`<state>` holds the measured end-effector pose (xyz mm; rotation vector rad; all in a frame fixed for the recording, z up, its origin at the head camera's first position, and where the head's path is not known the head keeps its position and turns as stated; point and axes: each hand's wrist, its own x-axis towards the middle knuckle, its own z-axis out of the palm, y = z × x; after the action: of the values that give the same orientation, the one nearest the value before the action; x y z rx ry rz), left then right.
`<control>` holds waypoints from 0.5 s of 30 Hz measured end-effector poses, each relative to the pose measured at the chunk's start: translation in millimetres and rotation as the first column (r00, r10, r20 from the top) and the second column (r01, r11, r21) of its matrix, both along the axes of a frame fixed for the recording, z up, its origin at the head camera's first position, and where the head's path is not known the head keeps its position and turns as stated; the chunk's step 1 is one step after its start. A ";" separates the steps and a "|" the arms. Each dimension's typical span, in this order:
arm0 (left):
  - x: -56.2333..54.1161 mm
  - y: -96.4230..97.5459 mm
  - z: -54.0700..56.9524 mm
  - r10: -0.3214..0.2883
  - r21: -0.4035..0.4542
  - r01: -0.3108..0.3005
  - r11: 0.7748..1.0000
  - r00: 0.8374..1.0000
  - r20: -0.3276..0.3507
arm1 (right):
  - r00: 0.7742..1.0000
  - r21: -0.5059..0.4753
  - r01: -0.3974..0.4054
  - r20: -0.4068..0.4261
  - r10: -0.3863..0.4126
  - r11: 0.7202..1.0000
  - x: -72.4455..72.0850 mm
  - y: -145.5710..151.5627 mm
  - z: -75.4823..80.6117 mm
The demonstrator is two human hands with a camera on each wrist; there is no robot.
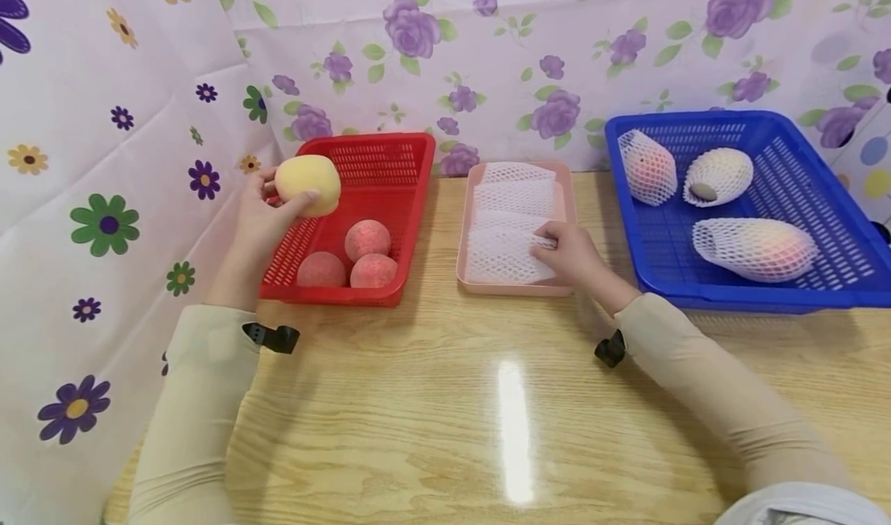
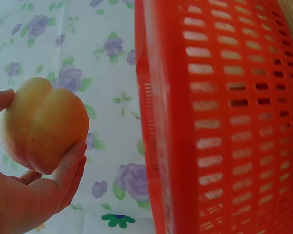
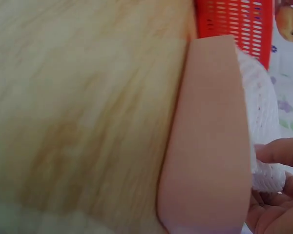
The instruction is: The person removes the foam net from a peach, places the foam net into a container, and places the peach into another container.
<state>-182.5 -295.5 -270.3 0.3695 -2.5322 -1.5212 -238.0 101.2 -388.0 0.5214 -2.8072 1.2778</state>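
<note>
My left hand [image 1: 263, 212] grips a yellow peach [image 1: 308, 183] above the left side of the red basket [image 1: 416, 223]. In the left wrist view the peach [image 2: 44, 124] shows its crease between thumb and fingers. My right hand [image 1: 574, 254] is at the right side of the pink tray [image 1: 568, 192], where flat white foam net sleeves [image 1: 504, 254] lie. Its thumb and fingers pinch the end of a foam net sleeve [image 3: 268, 178], as the right wrist view shows. Three reddish peaches [image 1: 367, 239] lie in the red basket.
On the right stands a blue basket [image 1: 632, 235] with three fruits in foam nets, one of them a netted reddish fruit [image 1: 766, 248]. A flowered cloth [image 1: 501, 84] hangs behind and to the left. Bare wooden table [image 1: 390, 401] lies in front of the containers.
</note>
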 end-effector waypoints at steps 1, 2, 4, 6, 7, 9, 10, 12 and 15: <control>-1.7 -0.7 -1.9 -0.005 -0.016 0.006 1.000 1.000 0.003 | 1.000 0.005 0.009 -0.014 -0.008 1.000 0.2 0.5 -1.1; -3.4 -1.4 -4.0 -0.011 -0.042 0.011 0.999 1.000 0.010 | 1.000 0.011 0.016 -0.027 -0.016 1.000 0.6 0.8 -2.1; -6.4 -2.5 -8.7 -0.024 -0.091 0.026 0.996 0.999 0.023 | 0.998 0.023 0.030 -0.047 -0.029 0.999 1.5 1.9 -4.0; -9.4 -3.9 -14.0 -0.036 -0.116 0.040 0.992 0.999 0.035 | 0.998 0.033 0.039 -0.047 -0.037 0.999 2.4 2.7 -5.5; -10.5 -4.6 -16.5 -0.040 -0.126 0.045 0.991 0.998 0.042 | 0.998 0.037 0.041 -0.044 -0.040 0.998 2.9 3.1 -6.2; -12.2 -6.7 -20.8 -0.050 -0.145 0.057 0.988 0.997 0.054 | 0.998 0.044 0.047 -0.041 -0.045 0.998 3.5 3.8 -7.3; -13.3 -8.3 -22.9 -0.056 -0.159 0.064 0.985 0.997 0.057 | 0.998 0.046 0.050 -0.042 -0.048 0.998 3.8 4.0 -7.6; -15.4 -12.0 -26.3 -0.068 -0.187 0.080 0.979 0.995 0.067 | 0.997 0.050 0.052 -0.051 -0.050 0.997 4.1 4.9 -8.4; -18.8 -17.9 -30.1 -0.093 -0.224 0.109 0.968 0.992 0.084 | 0.997 0.056 0.053 -0.063 -0.049 0.997 5.0 6.4 -8.8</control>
<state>-201.3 -313.4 -300.4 0.2715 -2.7844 -1.2486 -233.0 107.6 -396.8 0.4787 -2.7952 1.1539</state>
